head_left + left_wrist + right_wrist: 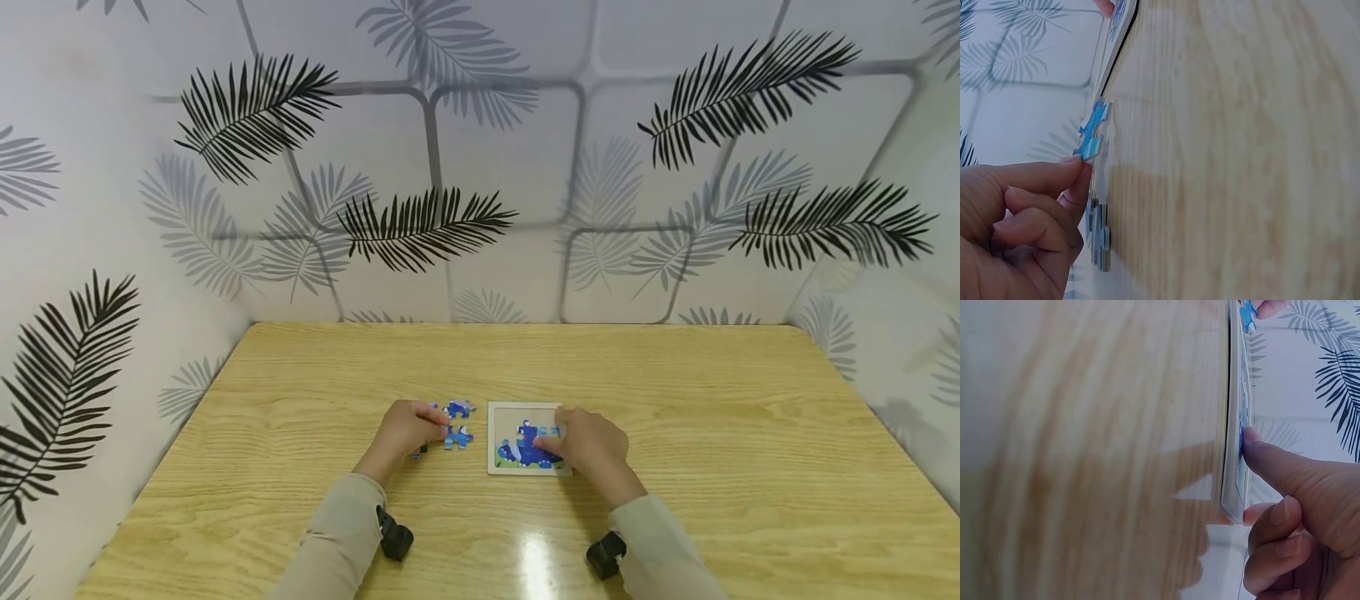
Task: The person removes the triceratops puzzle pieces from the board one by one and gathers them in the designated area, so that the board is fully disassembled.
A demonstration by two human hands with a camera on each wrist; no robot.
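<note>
The wooden tray (491,442) holds joined blue puzzle pieces (527,450).

Cannot read any lettering, brand, number or sign on the blue, knobbed jigsaw piece (1092,129), the pale-rimmed rectangular puzzle tray (491,450) or the boxy black wrist cameras (396,542).

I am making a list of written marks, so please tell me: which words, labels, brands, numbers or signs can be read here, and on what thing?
None can be read.
The puzzle tray and the held puzzle piece show coloured artwork, no legible lettering.
The wall shows leaf and line patterns only.
Left wrist device and right wrist device: too small to tell.
</note>
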